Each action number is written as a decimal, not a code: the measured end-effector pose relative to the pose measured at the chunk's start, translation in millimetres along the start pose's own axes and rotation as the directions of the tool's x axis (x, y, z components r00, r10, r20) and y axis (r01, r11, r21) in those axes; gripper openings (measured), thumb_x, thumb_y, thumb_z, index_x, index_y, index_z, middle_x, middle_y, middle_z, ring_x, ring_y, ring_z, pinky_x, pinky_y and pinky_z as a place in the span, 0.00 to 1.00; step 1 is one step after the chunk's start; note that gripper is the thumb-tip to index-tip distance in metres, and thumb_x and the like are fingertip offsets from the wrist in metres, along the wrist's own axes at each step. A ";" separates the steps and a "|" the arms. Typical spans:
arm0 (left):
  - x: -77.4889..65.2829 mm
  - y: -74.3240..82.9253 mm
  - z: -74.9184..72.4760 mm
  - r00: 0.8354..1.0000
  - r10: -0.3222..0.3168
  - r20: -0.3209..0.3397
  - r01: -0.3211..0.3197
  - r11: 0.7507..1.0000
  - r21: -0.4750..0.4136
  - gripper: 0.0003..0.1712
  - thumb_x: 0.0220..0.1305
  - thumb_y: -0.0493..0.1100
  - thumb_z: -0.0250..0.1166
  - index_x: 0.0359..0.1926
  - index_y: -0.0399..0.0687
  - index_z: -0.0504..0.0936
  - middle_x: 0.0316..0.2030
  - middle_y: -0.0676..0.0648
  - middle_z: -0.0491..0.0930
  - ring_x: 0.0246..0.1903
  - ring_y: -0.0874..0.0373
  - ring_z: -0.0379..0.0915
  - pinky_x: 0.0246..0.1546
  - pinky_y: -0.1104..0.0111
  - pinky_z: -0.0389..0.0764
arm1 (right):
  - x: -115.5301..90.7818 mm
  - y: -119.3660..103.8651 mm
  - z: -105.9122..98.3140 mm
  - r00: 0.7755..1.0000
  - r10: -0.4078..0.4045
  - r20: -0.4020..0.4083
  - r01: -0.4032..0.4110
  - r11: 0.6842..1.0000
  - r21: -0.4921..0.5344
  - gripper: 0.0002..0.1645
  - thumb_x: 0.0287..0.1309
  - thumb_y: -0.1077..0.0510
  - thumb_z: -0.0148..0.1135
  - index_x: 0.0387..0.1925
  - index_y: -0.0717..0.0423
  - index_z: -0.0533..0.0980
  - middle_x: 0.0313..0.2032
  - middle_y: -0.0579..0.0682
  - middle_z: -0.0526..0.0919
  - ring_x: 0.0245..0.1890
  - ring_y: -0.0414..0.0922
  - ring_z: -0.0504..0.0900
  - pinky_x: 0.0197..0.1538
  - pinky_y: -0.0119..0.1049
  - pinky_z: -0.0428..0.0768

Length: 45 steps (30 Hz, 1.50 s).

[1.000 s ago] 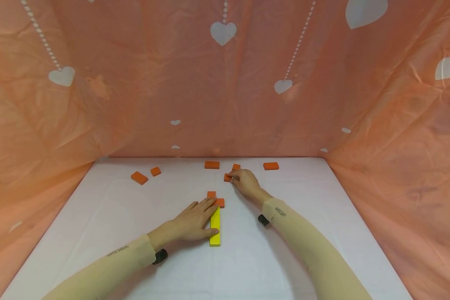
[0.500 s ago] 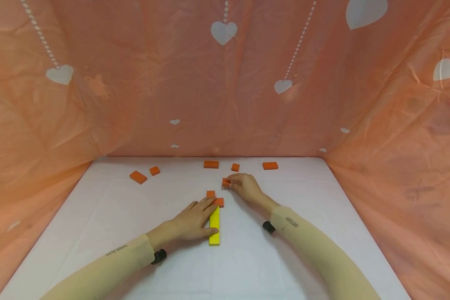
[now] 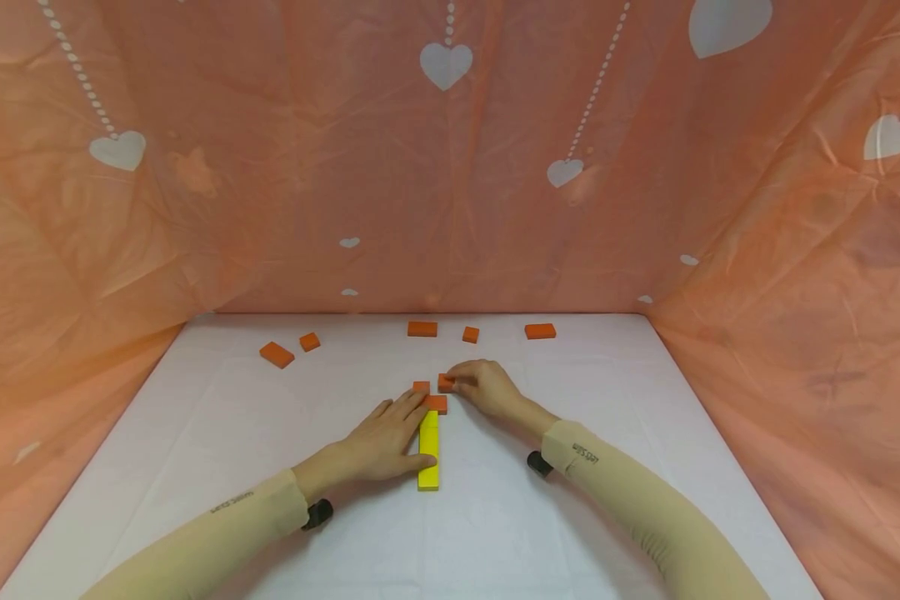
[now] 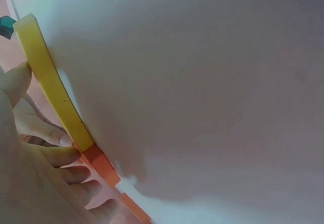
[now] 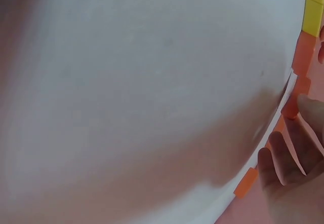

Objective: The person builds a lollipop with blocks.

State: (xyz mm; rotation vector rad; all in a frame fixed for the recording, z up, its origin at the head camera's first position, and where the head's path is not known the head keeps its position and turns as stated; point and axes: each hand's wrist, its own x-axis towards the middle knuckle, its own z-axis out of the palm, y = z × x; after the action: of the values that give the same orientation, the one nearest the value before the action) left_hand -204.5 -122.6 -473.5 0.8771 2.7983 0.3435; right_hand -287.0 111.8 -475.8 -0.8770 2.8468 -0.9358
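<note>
In the head view, my left hand (image 3: 386, 437) lies with fingers extended along a row of flat blocks, its thumb on the long yellow block (image 3: 428, 475). A short yellow block (image 4: 80, 137) continues that row, as the left wrist view shows. Beyond it lies an orange block (image 3: 439, 404), partly under my left fingertips. A small orange square (image 3: 422, 387) sits at the row's far left corner. My right hand (image 3: 492, 390) pinches another small orange block (image 3: 445, 383) between thumb and fingers, just beyond the right end of the orange block.
Along the back of the white table (image 3: 217, 417) lie orange rectangular blocks (image 3: 422, 329) (image 3: 540, 331) and a small orange block (image 3: 471, 334). Farther left are an orange rectangle (image 3: 277, 354) and a small orange block (image 3: 310, 342). An orange curtain (image 3: 450, 192) surrounds the table.
My right hand has brought the small orange block toward me and slightly left, from near the back blocks to close by the row. My left hand stays nearly still on the blocks.
</note>
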 end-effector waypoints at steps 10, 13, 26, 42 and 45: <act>1.0 -0.3 0.9 1.000 -0.005 0.013 0.005 1.000 -0.002 0.54 0.69 0.68 0.63 0.80 0.37 0.58 0.81 0.39 0.53 0.80 0.43 0.46 0.76 0.42 0.56 | 0.6 -1.8 3.2 0.999 -0.017 0.031 0.017 1.000 -0.013 0.16 0.69 0.64 0.65 0.56 0.59 0.85 0.55 0.55 0.87 0.60 0.55 0.82 0.68 0.52 0.76; 1.7 -0.1 0.6 1.000 -0.009 0.018 0.009 1.000 -0.001 0.54 0.69 0.68 0.63 0.80 0.38 0.58 0.81 0.40 0.52 0.80 0.43 0.46 0.76 0.42 0.55 | 0.2 -2.8 2.8 0.999 -0.014 0.040 0.014 1.000 -0.015 0.16 0.70 0.64 0.64 0.56 0.58 0.85 0.56 0.55 0.87 0.61 0.55 0.81 0.68 0.53 0.75; 2.3 -0.7 1.0 1.000 -0.011 0.019 0.011 1.000 -0.001 0.54 0.69 0.68 0.64 0.80 0.38 0.58 0.81 0.41 0.53 0.80 0.44 0.46 0.76 0.42 0.55 | 0.8 -6.0 4.2 0.998 -0.053 0.045 0.054 0.999 -0.010 0.14 0.70 0.63 0.64 0.55 0.59 0.86 0.53 0.54 0.88 0.59 0.54 0.83 0.66 0.52 0.77; 1.6 1.0 -1.0 0.999 -0.022 0.026 0.023 1.000 -0.012 0.54 0.69 0.68 0.63 0.80 0.38 0.56 0.81 0.41 0.52 0.80 0.45 0.48 0.76 0.42 0.56 | 0.3 -9.5 4.3 0.997 -0.046 0.065 0.047 0.999 -0.020 0.15 0.72 0.61 0.63 0.56 0.56 0.86 0.55 0.52 0.88 0.60 0.53 0.82 0.68 0.53 0.75; 1.7 1.0 -0.7 0.999 -0.024 0.028 0.025 1.000 -0.012 0.54 0.69 0.68 0.63 0.80 0.38 0.56 0.81 0.41 0.52 0.80 0.45 0.48 0.76 0.42 0.56 | 0.4 -9.6 4.5 0.997 -0.042 0.068 0.044 0.999 -0.022 0.15 0.72 0.61 0.63 0.56 0.57 0.85 0.55 0.53 0.87 0.60 0.54 0.82 0.68 0.53 0.75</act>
State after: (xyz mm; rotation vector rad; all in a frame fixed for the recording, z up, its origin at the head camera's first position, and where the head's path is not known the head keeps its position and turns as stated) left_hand -205.5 -120.9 -472.8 0.8378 2.7756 0.3423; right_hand -281.7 102.7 -474.1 -0.9572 2.7984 -0.8607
